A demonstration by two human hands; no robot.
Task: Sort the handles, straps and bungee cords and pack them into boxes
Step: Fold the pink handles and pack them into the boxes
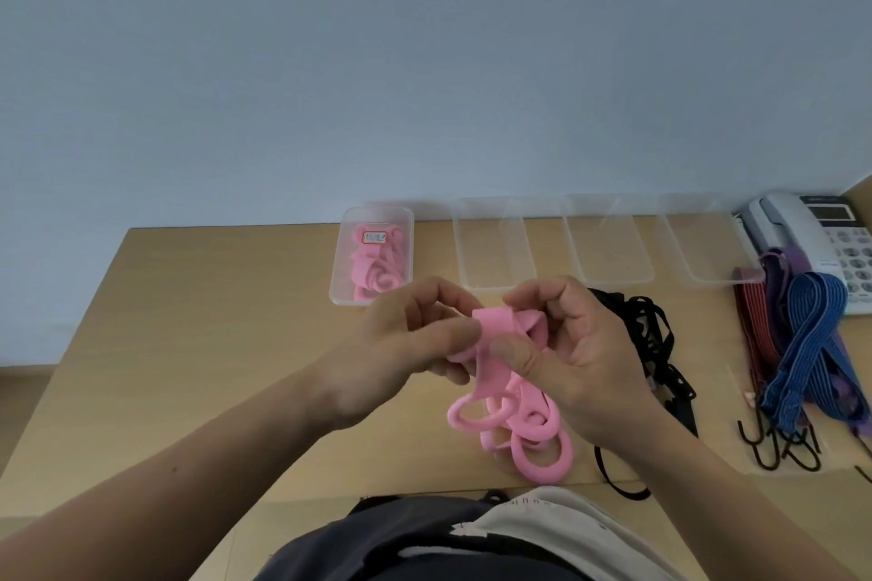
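My left hand and my right hand both pinch a pink foam handle above the table, thumbs pressed on its folded band. Under them lies a pile of pink handles. A clear box with a red-edged label holds more pink handles at the back. Black straps lie tangled right of my hands. Blue, purple and red bungee cords with black hooks lie at the right.
Three clear plastic boxes stand in a row along the table's back edge with nothing in them. A grey desk phone sits at the far right. The wooden table ends at left; a wall rises behind.
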